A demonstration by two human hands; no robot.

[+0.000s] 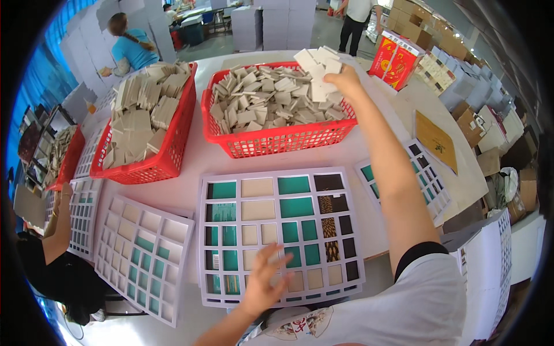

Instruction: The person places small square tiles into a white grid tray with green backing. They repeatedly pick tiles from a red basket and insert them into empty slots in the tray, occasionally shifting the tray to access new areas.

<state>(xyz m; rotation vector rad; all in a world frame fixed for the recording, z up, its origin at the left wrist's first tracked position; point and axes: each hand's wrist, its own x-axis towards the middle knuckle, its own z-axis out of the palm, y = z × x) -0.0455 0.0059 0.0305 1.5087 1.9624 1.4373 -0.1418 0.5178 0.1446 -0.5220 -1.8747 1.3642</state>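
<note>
In front of me lies a white frame board (272,230) divided into many rectangular openings. Some openings show green, some beige, and those at the right dark or patterned. Over its lower middle is my left hand (266,284), empty, its fingers spread and slightly blurred. My right arm stretches to the far right corner of a red plastic basket (283,138) heaped with small greyish-beige board pieces (259,95). There my right hand (345,82) is closed on several pale board pieces (318,72), held above the heap; its fingertips are partly hidden.
Another red basket (173,164) of board pieces stands at the left. More frame boards lie left (144,254) and right (430,176). A red box (397,57) and a brown envelope (437,141) are at the table's right. A co-worker's arm (57,230) is at far left.
</note>
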